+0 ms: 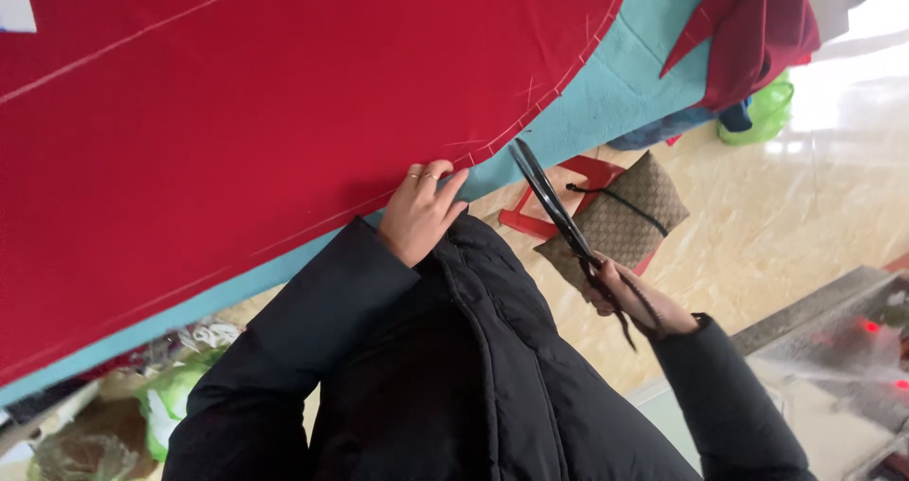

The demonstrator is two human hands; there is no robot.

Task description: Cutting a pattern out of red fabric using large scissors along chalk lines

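Observation:
A large red cloth (284, 102) with chalk lines lies spread over a light blue table top (625, 74). My left hand (419, 211), with rings on two fingers, rests flat on the cloth's edge near the table's rim. My right hand (630, 301) grips the handles of long black scissors (551, 202). The scissor blades point up toward the cloth's chalked curved edge, their tips just below it. Both arms wear a black padded jacket.
A brown woven bag (630, 218) sits on a red stool (568, 183) on the pale floor beside the table. Dark red fabric (757, 26) hangs off the table's far corner, with a green bag (762, 112) beneath. Green bags (175, 400) lie under the table.

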